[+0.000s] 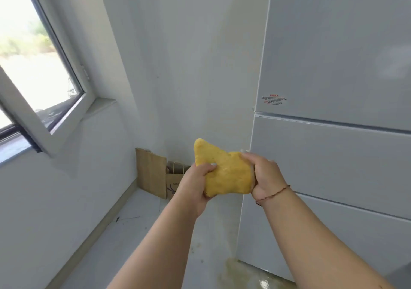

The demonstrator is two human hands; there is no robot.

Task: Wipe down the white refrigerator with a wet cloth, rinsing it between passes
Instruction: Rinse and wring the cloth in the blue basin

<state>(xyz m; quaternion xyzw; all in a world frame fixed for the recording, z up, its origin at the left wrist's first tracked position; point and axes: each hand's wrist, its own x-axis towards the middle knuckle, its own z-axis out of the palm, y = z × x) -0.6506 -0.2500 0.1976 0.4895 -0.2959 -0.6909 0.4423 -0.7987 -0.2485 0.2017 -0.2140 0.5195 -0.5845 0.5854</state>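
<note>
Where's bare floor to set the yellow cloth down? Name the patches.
Bare floor runs between the window wall and the refrigerator, below the hands. The corner is crowded: cardboard sheet and paper bag lean there. By the refrigerator's foot lies a yellowish wet stain.

Yellow cloth (224, 175) — bunched, held in the air, one corner pointing up. White refrigerator (333, 115) — upright at right, doors closed.
</note>
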